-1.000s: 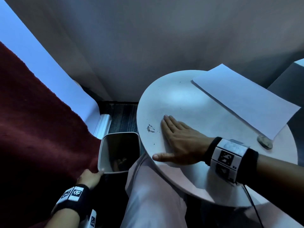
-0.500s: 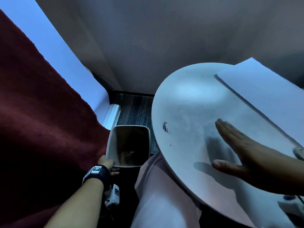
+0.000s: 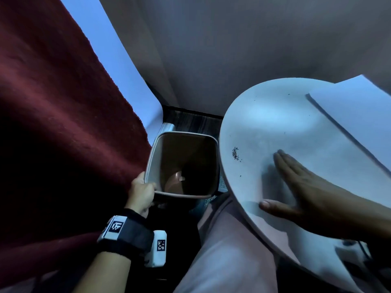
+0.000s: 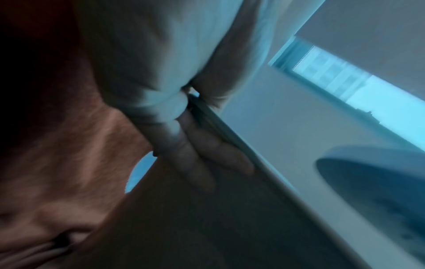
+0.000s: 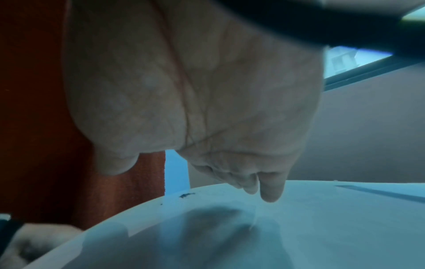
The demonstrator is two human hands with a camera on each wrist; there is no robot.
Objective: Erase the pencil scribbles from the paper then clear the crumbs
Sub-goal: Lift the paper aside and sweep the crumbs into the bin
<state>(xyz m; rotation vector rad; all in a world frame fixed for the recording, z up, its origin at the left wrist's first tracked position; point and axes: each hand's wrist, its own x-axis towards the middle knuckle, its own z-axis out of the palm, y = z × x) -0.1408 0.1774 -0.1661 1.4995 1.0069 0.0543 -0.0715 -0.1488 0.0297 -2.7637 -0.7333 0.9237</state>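
Note:
A small pile of dark eraser crumbs (image 3: 235,153) lies near the left edge of the round white table (image 3: 264,115). The white paper (image 3: 355,108) lies at the table's far right. My right hand (image 3: 296,182) hovers flat just above the table, fingers straight, a short way right of the crumbs (image 5: 186,195). My left hand (image 3: 141,193) grips the near left rim of a small bin (image 3: 186,163), held up beside the table's left edge. In the left wrist view my fingers (image 4: 207,156) curl around the bin's rim.
A dark red blanket (image 3: 53,123) fills the left side. My light trousers (image 3: 228,250) are below the table. A grey wall (image 3: 232,49) stands behind. A few stray specks (image 3: 240,176) dot the table.
The left hand has lifted the bin higher, close to the table's edge. The right hand came off the table, drew back right, then moved toward the crumbs again.

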